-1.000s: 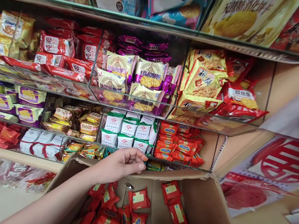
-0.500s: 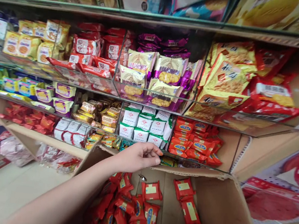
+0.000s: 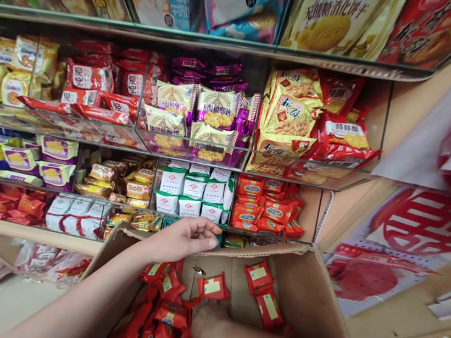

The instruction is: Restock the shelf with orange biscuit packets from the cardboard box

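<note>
Bent fingers of my left hand [image 3: 187, 239] close on the far rim of an open cardboard box [image 3: 304, 262]. My right hand [image 3: 208, 322] is down inside the box among small red snack packets [image 3: 168, 314]. It is smeared by motion, and its fingers are hidden, so any grip does not show. More red packets [image 3: 268, 306] lie apart on the right of the box floor. Just behind the rim, a shelf bin holds stacked red packets [image 3: 248, 200] of similar look. White and green packets [image 3: 194, 187] stand beside them.
Above is a glass-fronted shelf [image 3: 194, 151] with purple and cream biscuit packs [image 3: 217, 107] and yellow bags [image 3: 291, 114]. Larger bags [image 3: 239, 4] fill the top shelf. A wooden side panel [image 3: 348, 213] and hanging red-and-white packaging [image 3: 421, 228] stand to the right.
My right hand has come into view and reached into the box. The shelves and box appear farther left as the view turned right. My left hand stays at the rim.
</note>
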### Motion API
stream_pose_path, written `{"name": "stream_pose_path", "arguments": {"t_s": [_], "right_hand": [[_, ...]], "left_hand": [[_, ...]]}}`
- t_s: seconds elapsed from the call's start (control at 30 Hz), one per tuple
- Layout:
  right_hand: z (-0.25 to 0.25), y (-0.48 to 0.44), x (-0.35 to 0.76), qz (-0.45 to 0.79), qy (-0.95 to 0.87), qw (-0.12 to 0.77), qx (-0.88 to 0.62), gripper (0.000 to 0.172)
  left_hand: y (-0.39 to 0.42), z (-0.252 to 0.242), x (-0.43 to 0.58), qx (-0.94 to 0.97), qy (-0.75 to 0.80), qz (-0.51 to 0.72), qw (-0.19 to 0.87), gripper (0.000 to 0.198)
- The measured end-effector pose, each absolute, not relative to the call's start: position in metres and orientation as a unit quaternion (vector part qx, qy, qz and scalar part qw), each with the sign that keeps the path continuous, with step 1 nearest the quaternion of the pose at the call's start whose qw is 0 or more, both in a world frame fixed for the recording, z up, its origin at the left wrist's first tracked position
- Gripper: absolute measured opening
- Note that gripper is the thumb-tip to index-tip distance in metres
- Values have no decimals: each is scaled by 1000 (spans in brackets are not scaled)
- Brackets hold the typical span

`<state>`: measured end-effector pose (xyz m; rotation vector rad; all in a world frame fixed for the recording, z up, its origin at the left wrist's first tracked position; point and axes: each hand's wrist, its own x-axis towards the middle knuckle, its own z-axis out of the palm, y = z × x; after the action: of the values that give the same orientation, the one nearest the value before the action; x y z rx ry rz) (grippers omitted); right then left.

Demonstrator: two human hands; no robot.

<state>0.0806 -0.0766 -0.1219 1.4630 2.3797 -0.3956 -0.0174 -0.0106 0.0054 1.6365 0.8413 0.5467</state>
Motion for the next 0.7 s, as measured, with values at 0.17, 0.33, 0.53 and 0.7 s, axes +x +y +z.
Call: {"name": "stream_pose_path", "arguments": {"t_s": [0.17,0.33,0.53,0.7], "right_hand": [[-148,-88,81,-93,786,178,585,35],[-137,-80,87,-109,789,212,566,34],[-43,-80,113,-200,854,171,448,20],[36,-63,157,-289,781,-220,508,29]], "left_hand": [[-11,5,-19,692,363,239,576,32],[-8,4,-23,688,341,245,592,32],[-8,7,-25,659,347,271,610,33],[-5,18,-22,581,298,334,679,50]]}}
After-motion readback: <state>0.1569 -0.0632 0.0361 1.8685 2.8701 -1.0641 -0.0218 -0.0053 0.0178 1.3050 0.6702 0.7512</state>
